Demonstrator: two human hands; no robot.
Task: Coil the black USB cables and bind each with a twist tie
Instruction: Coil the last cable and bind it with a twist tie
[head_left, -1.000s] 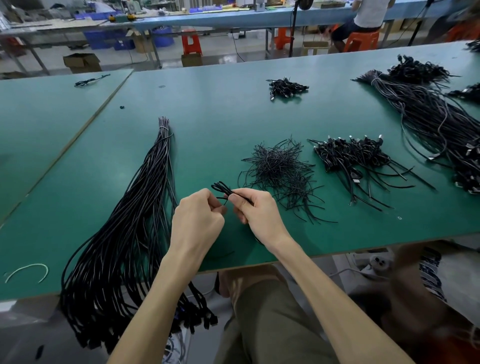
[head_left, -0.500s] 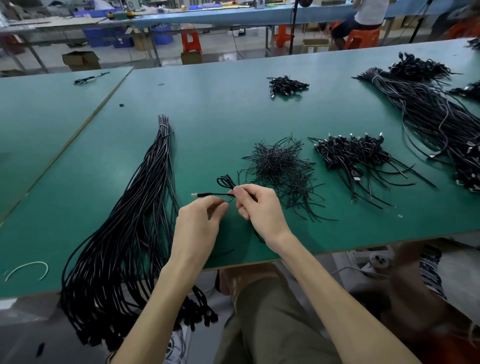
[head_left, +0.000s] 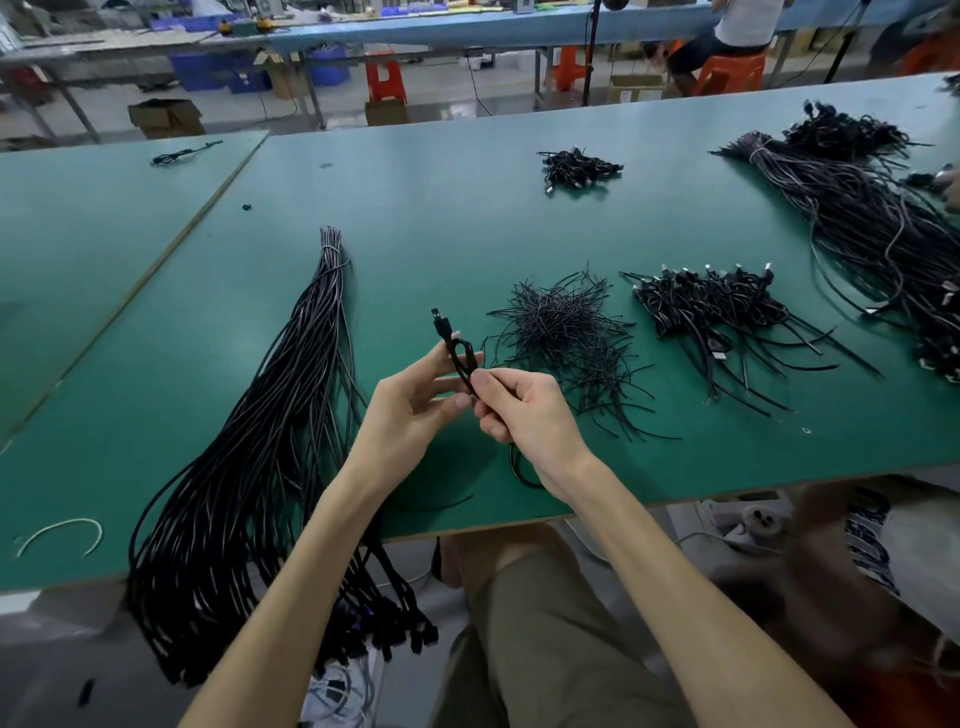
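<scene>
Update: in the last second the cable (head_left: 464, 364) got turned. The plug (head_left: 439, 318) was sticking out sideways to the left half a second ago, now it points up and away, and both hands have lifted slightly off the bench (head_left: 467, 218). Right hand (head_left: 527, 415): thumb and forefinger closed in a pinch at the base of the small coil. Left hand (head_left: 410, 410): fingers (head_left: 426, 371) nearly straight, backing the coil from behind; I can't tell if its thumb clamps anything. The coil is in the air between the hands, just left of the ties (head_left: 566, 332). The tail (head_left: 519, 470) trails out under the right wrist onto the bench, so I'd say winding isn't finished, with only the first loops set next to the plug. I can't see a tie on it or in either hand. Next is likely feeding the tail round, then grabbing a tie. The loose cables (head_left: 291, 415) lie left and the done pile (head_left: 717, 306) right, so plenty are left to do.
</scene>
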